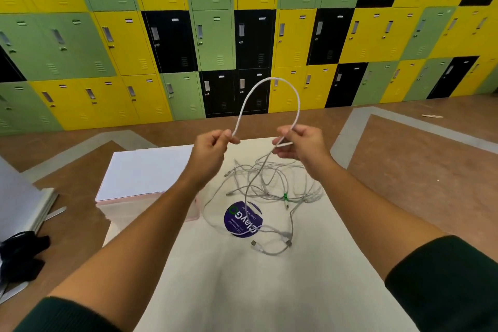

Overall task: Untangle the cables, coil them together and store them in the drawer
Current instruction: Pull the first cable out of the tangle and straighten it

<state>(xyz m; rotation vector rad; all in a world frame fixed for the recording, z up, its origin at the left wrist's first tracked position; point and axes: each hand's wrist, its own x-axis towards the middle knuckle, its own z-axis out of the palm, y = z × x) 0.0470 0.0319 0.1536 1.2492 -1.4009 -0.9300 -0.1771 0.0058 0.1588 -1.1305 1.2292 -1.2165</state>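
**Inspector:** State of the hands?

**Assistant:** Both are raised above the white table (242, 291). The left hand (214, 143) has its fingers curled, with thumb and forefinger pinching one end of a white cable (276, 78). The right hand (303, 144) pinches the same cable further along, so it arches upward between them.

**Inspector:** And the remainder?

**Assistant:** From the right hand the cable drops into the tangle of cables (269, 183), which lies loose on the table and partly over a purple sticker (242, 219). Coloured lockers (167, 40) stand behind.

Dark green sleeves (444, 286) end near the elbows, leaving both forearms (151, 224) bare.
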